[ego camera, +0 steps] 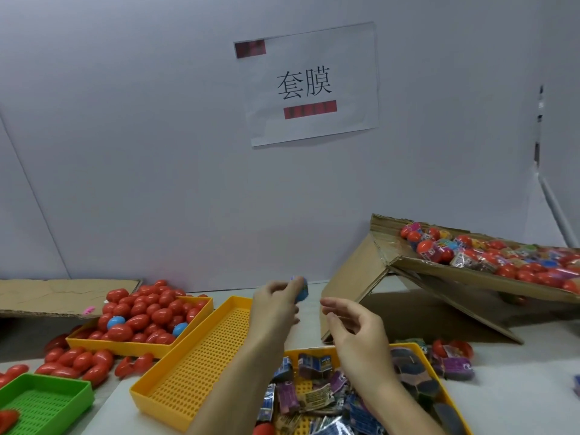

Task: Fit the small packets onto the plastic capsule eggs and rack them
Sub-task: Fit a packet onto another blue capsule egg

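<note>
My left hand point(274, 304) is raised above the table and pinches a blue capsule egg with a packet on it point(300, 288) at the fingertips. My right hand point(354, 328) hovers just to its right with loosely curled fingers and holds nothing. Below both hands a yellow tray point(417, 348) holds several flat packets point(310, 400). A yellow tray point(131, 346) at the left is heaped with red capsule eggs point(144, 312) and two blue ones. An empty perforated yellow tray point(194, 365) lies between them.
A tilted cardboard box point(470, 274) at the right holds several wrapped eggs point(489, 255). Loose red eggs point(78, 361) lie on the table at the left, beside a green tray point(47, 403). A flat cardboard sheet point(62, 298) lies at the far left. A paper sign point(309, 84) hangs on the wall.
</note>
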The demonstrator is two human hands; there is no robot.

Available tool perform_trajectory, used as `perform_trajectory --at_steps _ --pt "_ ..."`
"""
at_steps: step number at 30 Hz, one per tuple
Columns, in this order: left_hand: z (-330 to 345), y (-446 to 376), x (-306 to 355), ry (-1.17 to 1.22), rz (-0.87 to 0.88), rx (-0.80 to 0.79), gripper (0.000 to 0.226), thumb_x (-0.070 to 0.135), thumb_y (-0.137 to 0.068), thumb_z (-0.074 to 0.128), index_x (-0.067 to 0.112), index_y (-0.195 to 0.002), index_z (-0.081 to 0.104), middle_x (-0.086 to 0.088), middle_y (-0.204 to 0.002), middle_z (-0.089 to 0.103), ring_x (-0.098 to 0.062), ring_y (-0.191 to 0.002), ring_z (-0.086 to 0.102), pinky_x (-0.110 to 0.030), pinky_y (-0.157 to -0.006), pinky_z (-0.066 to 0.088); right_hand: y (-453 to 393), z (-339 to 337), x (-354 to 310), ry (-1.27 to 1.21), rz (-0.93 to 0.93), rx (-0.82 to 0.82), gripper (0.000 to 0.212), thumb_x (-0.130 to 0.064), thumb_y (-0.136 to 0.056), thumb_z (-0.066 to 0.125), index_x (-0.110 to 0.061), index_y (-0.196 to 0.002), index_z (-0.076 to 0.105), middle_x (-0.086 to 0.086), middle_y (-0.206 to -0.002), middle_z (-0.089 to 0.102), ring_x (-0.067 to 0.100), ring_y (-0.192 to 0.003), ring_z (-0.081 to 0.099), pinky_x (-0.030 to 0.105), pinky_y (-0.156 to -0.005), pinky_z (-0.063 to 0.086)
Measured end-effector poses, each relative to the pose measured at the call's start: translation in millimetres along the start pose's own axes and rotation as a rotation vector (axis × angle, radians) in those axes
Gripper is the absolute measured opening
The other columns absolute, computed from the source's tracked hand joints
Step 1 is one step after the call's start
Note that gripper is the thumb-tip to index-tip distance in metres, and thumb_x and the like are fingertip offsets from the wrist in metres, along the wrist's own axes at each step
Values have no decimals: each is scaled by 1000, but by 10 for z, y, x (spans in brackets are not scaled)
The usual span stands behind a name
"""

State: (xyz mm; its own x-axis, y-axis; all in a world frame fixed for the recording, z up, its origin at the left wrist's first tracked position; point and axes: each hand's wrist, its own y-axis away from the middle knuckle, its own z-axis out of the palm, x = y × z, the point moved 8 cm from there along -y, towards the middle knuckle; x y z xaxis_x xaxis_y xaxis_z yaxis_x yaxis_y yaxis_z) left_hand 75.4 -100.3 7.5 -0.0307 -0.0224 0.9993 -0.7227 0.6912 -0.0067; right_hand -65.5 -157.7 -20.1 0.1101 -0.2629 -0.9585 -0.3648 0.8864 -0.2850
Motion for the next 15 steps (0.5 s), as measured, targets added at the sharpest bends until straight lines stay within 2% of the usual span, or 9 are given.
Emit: perform_trajectory --at_steps 2,4,8,11,12,14,15 --pt "245 -122 262 -46 26 -73 21 27 -89 71 9 -87 59 -10 -80 61 -15 -61 56 -24 -56 48 -10 4 22 5 11 0 27 -14 -98 56 -38 -94 66 -19 -98 69 -5 -94 62 7 -71 46" --pt "605 -239 490 -32 -9 -172 24 25 -88 71 4 -87 58 -12 -77 60 -13 -52 56 -21 -54 51 -21 4 46 19 21 -8 29 -12 -98 55 -38 -92 67 -18 -95 69 -2 -95 62 6 -70 45" --pt "1337 -347 755 116 -149 -332 38 32 -92 68 5 -113 52 -13 -97 62 -10 -57 60 -15 -55 54 -41 -12 85 77 52 -13 30 -10 -97 54 -38 -90 66 -19 -94 69 -2 -94 62 8 -73 45" --pt "1646 -335 802 231 -221 -381 41 38 -94 63 7 -117 48 -8 -88 56 -11 -59 64 -19 -66 57 -52 -47 108 85 74 14 25 -14 -97 57 -37 -92 66 -19 -96 69 1 -95 63 6 -71 45" --pt "1700 -333 802 268 -229 -393 47 39 -94 63 5 -123 48 -9 -93 58 -14 -67 69 -21 -70 58 -57 -51 122 81 83 16 23 -15 -97 58 -36 -93 66 -19 -97 69 2 -96 63 6 -70 45" --pt "1754 -351 772 322 -224 -406 55 40 -94 62 5 -133 45 -13 -121 59 -19 -87 73 -22 -69 59 -57 -47 147 83 100 0 19 -16 -96 59 -33 -96 67 -19 -98 69 2 -97 62 7 -70 44" --pt "1750 -354 746 337 -215 -410 57 41 -94 62 6 -136 44 -14 -132 55 -20 -91 73 -23 -71 59 -58 -37 148 96 97 -15 19 -15 -96 58 -32 -98 67 -18 -98 70 3 -98 62 6 -71 44"
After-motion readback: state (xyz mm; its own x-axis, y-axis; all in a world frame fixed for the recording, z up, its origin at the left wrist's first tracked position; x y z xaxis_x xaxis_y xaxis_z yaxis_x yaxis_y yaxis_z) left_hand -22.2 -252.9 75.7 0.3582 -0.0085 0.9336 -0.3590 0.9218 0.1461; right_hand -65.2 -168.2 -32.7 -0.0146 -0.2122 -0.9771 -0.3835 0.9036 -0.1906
